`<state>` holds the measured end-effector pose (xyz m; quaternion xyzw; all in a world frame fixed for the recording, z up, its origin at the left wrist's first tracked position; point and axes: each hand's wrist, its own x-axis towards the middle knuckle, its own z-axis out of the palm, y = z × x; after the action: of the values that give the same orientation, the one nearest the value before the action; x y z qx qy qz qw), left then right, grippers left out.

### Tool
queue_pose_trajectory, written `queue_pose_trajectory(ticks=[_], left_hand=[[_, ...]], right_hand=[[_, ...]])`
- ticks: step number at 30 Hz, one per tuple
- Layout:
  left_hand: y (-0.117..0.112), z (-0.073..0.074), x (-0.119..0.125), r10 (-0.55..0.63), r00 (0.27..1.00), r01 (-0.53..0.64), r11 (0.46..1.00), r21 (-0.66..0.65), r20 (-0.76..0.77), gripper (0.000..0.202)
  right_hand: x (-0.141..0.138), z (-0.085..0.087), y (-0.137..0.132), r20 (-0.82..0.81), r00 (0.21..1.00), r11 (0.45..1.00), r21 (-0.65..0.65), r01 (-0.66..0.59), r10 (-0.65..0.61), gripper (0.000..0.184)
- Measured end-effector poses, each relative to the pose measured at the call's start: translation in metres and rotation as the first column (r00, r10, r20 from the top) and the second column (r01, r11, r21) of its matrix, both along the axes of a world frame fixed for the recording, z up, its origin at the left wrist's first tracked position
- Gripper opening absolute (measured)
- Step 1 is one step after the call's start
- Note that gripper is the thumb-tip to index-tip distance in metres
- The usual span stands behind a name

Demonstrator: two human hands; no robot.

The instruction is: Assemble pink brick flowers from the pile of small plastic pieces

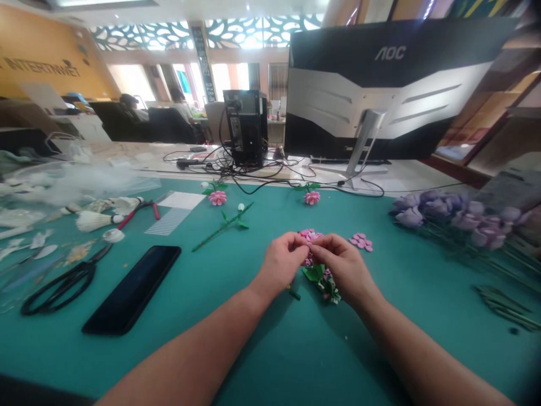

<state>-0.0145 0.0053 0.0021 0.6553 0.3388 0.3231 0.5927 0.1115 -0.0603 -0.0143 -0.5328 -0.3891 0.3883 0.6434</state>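
My left hand (284, 260) and my right hand (344, 264) meet over the green mat (253, 349), fingers pinched together on a small pink flower head (307, 234). Green leaves and a stem (322, 280) hang below the hands, partly hidden by my right hand. A little pile of loose pink petals (360, 241) lies just right of my hands. A bare green stem with a white bud (222, 226) rests to the upper left. Two finished pink flowers (217, 197) (312, 197) stand near the mat's far edge.
A black phone (133, 288) and black scissors (63, 283) lie on the left, with shuttlecocks (99, 220) and red-handled pliers (139, 211) behind. Purple flowers (456, 217) and green stems (505, 304) fill the right. A monitor (393, 84), computer tower (245, 127) and cables stand behind.
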Motion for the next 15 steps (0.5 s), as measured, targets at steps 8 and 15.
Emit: queue_pose_trajectory(ticks=[8, 15], left_hand=[[-0.003, 0.0036, 0.0003, 0.025, 1.0, -0.024, 0.999, 0.036, -0.015, 0.006], [-0.0063, 0.0023, -0.0006, 0.052, 0.998, -0.046, 0.99, 0.134, -0.039, 0.007]], right_hand=[[-0.0018, 0.0036, -0.0004, 0.03, 0.999, 1.0, -0.008, 0.017, -0.016, 0.018], [-0.0026, 0.0013, 0.0007, 0.047, 0.998, 0.998, 0.055, 0.036, -0.039, 0.016]])
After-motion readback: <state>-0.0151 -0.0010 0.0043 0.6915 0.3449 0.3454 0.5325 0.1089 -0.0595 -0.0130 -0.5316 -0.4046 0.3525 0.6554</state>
